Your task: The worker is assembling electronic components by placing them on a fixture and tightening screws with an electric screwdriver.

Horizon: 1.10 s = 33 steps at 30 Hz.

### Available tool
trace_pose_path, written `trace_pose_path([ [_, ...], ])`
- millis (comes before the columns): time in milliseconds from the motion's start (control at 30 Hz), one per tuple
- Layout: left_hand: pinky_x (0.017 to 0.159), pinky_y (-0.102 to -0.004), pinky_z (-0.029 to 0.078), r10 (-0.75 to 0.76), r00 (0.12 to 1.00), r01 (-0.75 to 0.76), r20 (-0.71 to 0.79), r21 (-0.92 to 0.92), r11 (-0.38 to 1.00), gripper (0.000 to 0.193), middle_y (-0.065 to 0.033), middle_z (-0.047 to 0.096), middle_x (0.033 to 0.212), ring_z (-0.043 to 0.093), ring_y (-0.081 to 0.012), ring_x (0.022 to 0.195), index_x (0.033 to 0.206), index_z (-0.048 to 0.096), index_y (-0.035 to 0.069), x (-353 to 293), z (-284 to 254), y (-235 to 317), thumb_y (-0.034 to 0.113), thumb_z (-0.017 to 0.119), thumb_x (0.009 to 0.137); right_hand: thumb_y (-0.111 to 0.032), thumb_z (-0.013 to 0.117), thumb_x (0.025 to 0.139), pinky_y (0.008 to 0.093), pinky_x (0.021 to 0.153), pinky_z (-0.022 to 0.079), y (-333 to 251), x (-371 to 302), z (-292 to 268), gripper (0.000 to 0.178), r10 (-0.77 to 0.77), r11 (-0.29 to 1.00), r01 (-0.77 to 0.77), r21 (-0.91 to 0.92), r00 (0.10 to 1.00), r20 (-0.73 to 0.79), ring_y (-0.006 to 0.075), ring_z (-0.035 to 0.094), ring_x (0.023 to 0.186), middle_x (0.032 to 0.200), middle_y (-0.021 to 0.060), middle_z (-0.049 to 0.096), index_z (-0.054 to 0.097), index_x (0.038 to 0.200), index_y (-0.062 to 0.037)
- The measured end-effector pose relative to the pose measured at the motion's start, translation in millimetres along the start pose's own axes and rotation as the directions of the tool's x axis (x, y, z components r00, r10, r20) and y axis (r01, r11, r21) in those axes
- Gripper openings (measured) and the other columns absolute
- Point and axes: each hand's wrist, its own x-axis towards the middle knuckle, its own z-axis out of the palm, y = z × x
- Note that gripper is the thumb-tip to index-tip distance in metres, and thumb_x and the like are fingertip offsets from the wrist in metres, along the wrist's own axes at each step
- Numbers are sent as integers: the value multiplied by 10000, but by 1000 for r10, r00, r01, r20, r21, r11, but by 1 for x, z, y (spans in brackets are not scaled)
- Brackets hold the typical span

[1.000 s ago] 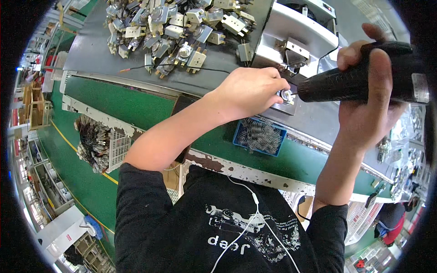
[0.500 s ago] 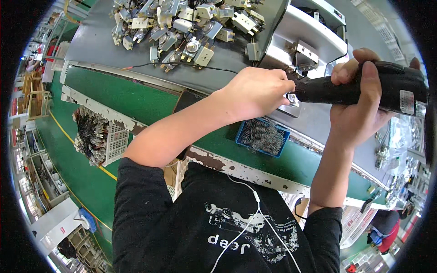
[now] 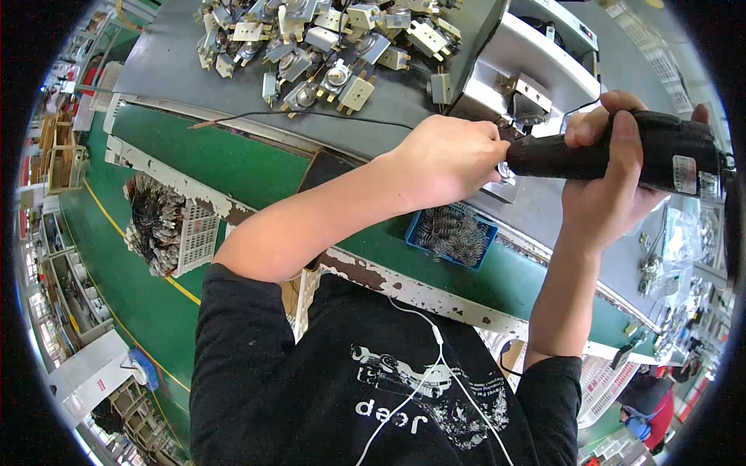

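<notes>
My right hand (image 3: 614, 175) is wrapped round a black electric screwdriver (image 3: 575, 158), which lies nearly level with its narrow nose toward the left. My left hand (image 3: 454, 159) is closed right at that nose, fingertips pressed together. Whatever is between those fingers is hidden. Just beyond the nose, a box-shaped metal part (image 3: 531, 97) sits at the front of a silver and white bench device (image 3: 509, 58). Under the nose a small shiny metal piece (image 3: 505, 175) partly shows at the device's foot.
Many small boxy electrical parts (image 3: 326, 46) are heaped on the grey bench (image 3: 179, 74), a black cable (image 3: 311, 111) along its near edge. A blue bin of metal springs (image 3: 451, 234) sits below my hands. Left on the green floor stands a white crate (image 3: 196, 237); clear bags (image 3: 676, 248) lie right.
The whole view has shifted slightly, so the bench things appear a little lower and to the right. Both hands keep their hold, with the screwdriver's nose still at my left fingers.
</notes>
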Motion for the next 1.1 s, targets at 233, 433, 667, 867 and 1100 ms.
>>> trace_pose_path([
  [233, 686, -438, 561, 51, 995, -51, -80, 0, 999, 151, -126, 655, 884, 684, -313, 822, 898, 681, 36, 0, 7, -2, 178, 646, 862, -12, 544, 955, 378, 618, 489, 4, -2, -8, 739, 13, 996, -12, 85, 1000, -10, 183, 567, 646, 1015, 214, 639, 139, 1547, -191],
  [433, 690, -440, 562, 42, 995, -42, -95, 0, 999, 137, -126, 655, 881, 683, -314, 824, 891, 677, 39, 0, 6, -2, 167, 640, 859, 19, 578, 920, 362, 574, 552, 7, -2, -7, 857, -15, 988, 16, 151, 1000, -11, 175, 605, 593, 955, 210, 660, 24, 1559, -124],
  [667, 788, -426, 556, -57, 995, 56, 85, 15, 998, 227, -84, 657, 1051, 670, -308, 942, 1023, 650, 67, 1, -1, 2, 259, 676, 906, 31, 569, 910, 341, 572, 546, 6, -4, -3, 856, -8, 975, 11, 224, 1000, -18, 174, 603, 603, 973, 208, 652, 27, 1557, -114],
  [867, 766, -422, 559, 5, 1000, -5, 20, -39, 999, 239, -124, 656, 965, 678, -305, 914, 949, 676, 41, 0, 1, -7, 272, 669, 890, 2, 589, 917, 329, 595, 521, 6, 1, -1, 729, 74, 985, -83, 150, 995, 65, 180, 596, 644, 1000, 202, 643, 172, 1511, -70],
  [1100, 816, -414, 554, 6, 999, -4, 39, -58, 998, 286, -62, 633, 1115, 665, -298, 956, 995, 669, 54, -2, 1, -14, 327, 675, 908, 32, 592, 934, 318, 612, 535, 4, 6, 11, 793, 111, 993, -108, -40, 991, 74, 168, 613, 638, 1005, 205, 663, 102, 1554, -38],
])
